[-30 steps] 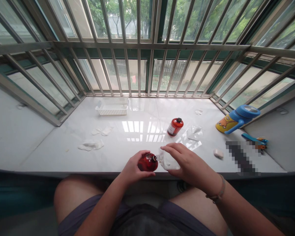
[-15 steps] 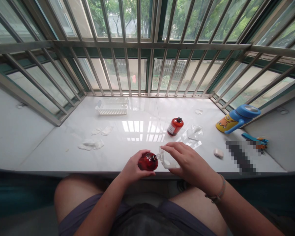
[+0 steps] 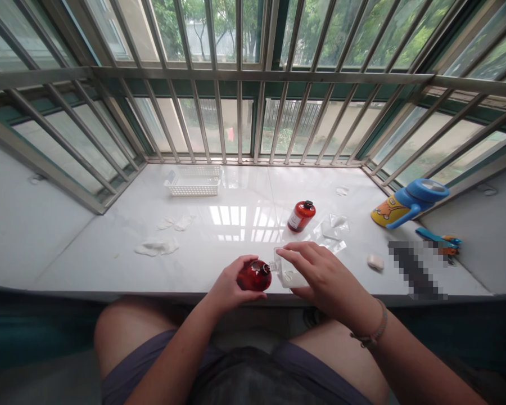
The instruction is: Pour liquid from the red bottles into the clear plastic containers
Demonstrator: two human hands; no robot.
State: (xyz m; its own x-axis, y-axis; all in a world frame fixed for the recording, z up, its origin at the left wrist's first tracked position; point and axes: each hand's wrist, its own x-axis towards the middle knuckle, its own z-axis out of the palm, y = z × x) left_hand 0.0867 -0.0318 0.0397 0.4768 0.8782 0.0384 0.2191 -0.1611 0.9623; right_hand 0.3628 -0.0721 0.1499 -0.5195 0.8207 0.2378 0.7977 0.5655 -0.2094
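My left hand (image 3: pixel 231 283) is wrapped round a dark red, see-through bottle (image 3: pixel 251 277) with a black neck, tilted toward the right. My right hand (image 3: pixel 318 270) grips a clear, square-sided bottle (image 3: pixel 289 274) lying on its side, its narrow neck pointing left. The two necks meet or nearly meet; whether they touch I cannot tell. Some pale content shows inside the clear bottle. Both bottles are held over the front edge of the white counter (image 3: pixel 202 230). Beyond my right hand stands a second red bottle (image 3: pixel 301 216) with a black cap and a white label.
A white plastic basket (image 3: pixel 194 183) sits at the back left. Crumpled white tissues (image 3: pixel 157 246) lie on the left. Toward the right are a clear plastic piece (image 3: pixel 336 226), a small pale lump (image 3: pixel 375 262), a blue-and-yellow drinking bottle (image 3: pixel 409 202) and a blue tool-like item (image 3: pixel 438 239). Metal bars (image 3: pixel 253 76) close off the window.
The clear bottle has shifted very slightly and its pale content looks a little different. Both hands keep their grips in nearly the same place.
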